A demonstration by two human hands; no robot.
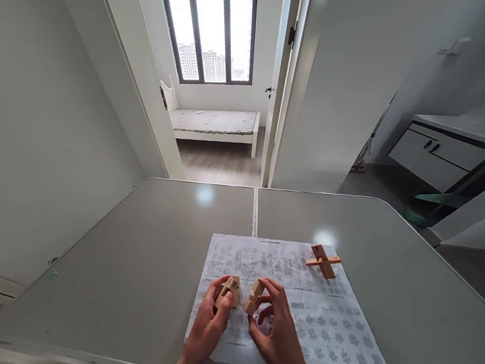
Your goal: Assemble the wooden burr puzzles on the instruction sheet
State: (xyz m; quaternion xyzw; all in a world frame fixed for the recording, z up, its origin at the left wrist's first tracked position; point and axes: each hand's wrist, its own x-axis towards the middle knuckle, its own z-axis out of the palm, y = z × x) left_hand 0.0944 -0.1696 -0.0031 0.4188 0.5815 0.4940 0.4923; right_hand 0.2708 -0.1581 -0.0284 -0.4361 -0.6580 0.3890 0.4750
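My left hand (210,314) is closed around a few light wooden puzzle pieces (229,289), which sit together and carry dark marks on top. A short gap to the right, my right hand (274,321) pinches one notched wooden puzzle piece (252,298) between thumb and fingers, a notch showing in its side. Both hands are above a printed instruction sheet (260,356) covered in small diagrams. Toward the sheet's far right corner lies a cross of joined reddish-brown wooden pieces (324,262), touched by neither hand.
The sheet lies on a grey table (127,274) with a seam (255,213) down its middle and a raised pale rim. Beyond the table's far edge are a doorway, a bed (214,121) and a window (211,32). A wall (47,125) stands on the left.
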